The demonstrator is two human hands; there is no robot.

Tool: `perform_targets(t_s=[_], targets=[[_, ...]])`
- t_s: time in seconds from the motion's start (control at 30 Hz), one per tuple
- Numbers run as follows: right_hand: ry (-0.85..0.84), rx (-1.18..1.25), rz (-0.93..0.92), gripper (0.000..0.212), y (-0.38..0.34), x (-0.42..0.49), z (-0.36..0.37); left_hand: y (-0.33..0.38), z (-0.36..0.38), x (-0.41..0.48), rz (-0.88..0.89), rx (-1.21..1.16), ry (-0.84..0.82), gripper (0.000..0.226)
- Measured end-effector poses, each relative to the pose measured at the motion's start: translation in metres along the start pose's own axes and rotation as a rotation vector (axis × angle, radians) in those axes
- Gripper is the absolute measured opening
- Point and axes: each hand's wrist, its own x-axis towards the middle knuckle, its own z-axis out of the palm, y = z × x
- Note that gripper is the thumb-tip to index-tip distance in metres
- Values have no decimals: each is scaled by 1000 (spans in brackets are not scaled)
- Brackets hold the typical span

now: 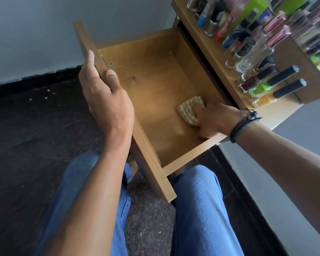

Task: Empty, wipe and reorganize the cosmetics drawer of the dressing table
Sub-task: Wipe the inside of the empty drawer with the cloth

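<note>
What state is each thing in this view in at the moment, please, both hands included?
drawer: pulled open, holding nothing but the cloth.
cloth: bunched up, lying on the drawer floor near the right wall.
left hand: grips the drawer's front panel, thumb inside.
right hand: holds the cloth, pressing it down on the floor.
bottles: standing capped on the dressing table top.

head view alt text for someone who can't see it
A right hand holds a beige cloth against the floor of an empty wooden drawer while the left hand grips its front panel. Cosmetic bottles crowd the tabletop beside it.
</note>
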Motion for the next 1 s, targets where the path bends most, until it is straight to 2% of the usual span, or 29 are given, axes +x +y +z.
perform_targets(t_s=[0.17, 0.27, 0.37, 0.5, 0.77, 0.87, 1.0], targets=[[-123, 74, -61, 79, 12, -8, -15, 0, 0, 0, 3, 8, 10, 49], [43, 140, 15, 73, 16, -17, -10, -1, 1, 1, 0, 4, 9, 49], [188, 81, 70, 70, 10, -20, -3, 0, 1, 0, 0, 2, 9, 48], [199, -49, 65, 82, 5, -9, 2, 0, 0, 0, 9, 3, 14, 48], [266, -365, -7, 81, 4, 7, 6, 1, 1, 0, -12, -14, 18, 49], [291, -387, 11, 75, 7, 10, 7, 1, 5, -5, 1, -8, 9, 49], [293, -294, 34, 73, 8, 9, 9, 2, 8, -7, 10, 36, -11, 49]])
